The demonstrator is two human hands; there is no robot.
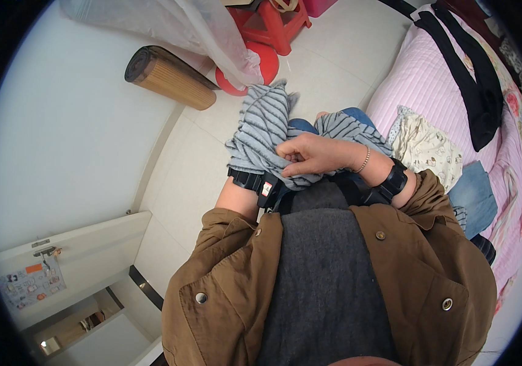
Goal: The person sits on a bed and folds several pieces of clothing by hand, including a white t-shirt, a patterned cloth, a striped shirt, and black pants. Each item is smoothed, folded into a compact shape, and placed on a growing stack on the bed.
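Note:
A grey-blue striped knit garment [261, 123] is bunched in front of my torso. My left forearm [237, 197], with a black wrist strap [246, 180], runs up into the garment, and the cloth hides that hand. My right hand [318, 153] lies across the garment's lower part, fingers curled on a fold of the striped fabric. It wears a bead bracelet [365, 159] and a black wrist strap [391, 183]. Another part of the striped cloth [352, 130] spreads right, over my jeans-clad knee.
On the right, a bed with a pink quilt [407, 78] holds black leggings [467, 78], cream printed cloth [430, 142] and folded denim [474, 199]. Ahead are a rolled bamboo mat [174, 82], a red stool [270, 27] and a plastic sheet [187, 32]. A door [91, 247] stands lower left.

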